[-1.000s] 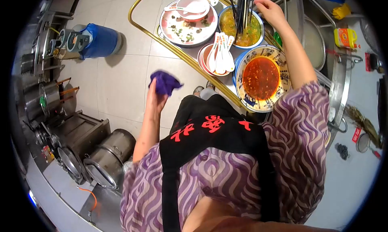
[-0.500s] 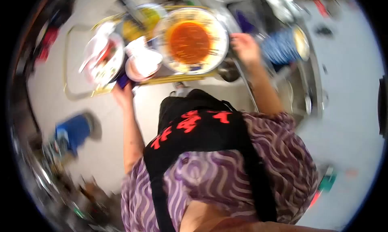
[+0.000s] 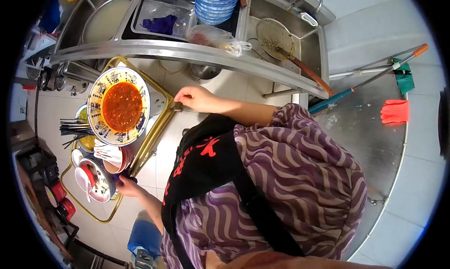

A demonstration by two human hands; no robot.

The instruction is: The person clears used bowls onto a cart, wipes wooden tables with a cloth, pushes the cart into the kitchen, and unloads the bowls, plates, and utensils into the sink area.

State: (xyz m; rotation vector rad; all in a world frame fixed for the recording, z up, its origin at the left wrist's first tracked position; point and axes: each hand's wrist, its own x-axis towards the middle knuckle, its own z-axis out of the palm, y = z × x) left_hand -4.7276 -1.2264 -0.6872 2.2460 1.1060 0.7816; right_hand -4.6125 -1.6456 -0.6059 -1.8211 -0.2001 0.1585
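My left hand (image 3: 129, 185) is closed on a dark purple cloth (image 3: 127, 175) beside a gold-railed trolley (image 3: 152, 146). Close to it are a stack of bowls (image 3: 108, 189) with food scraps and a white spoon (image 3: 87, 189), and stacked small bowls (image 3: 123, 161) holding several white spoons. A large patterned bowl (image 3: 97, 123) of red, oily chili broth sits on the trolley. My right hand (image 3: 194, 99) is just off the trolley's corner, fingers loosely bent, thumb apart, with nothing visible in it. Black chopsticks (image 3: 75, 128) lie across yellowish bowls (image 3: 86, 142), partly hidden by the large bowl.
A steel sink counter (image 3: 187, 54) runs behind the trolley, with a tray (image 3: 164, 11), stacked blue-white bowls (image 3: 217, 6), a plastic bag (image 3: 213, 38) and a strainer (image 3: 276, 37). A long-handled tool (image 3: 335, 99) leans at right. A blue bin (image 3: 144, 234) stands on the floor.
My view has turned right, so the trolley now appears at the left and the sink counter across the top. My left hand stays at the purple cloth; my right hand stays near the trolley's end.
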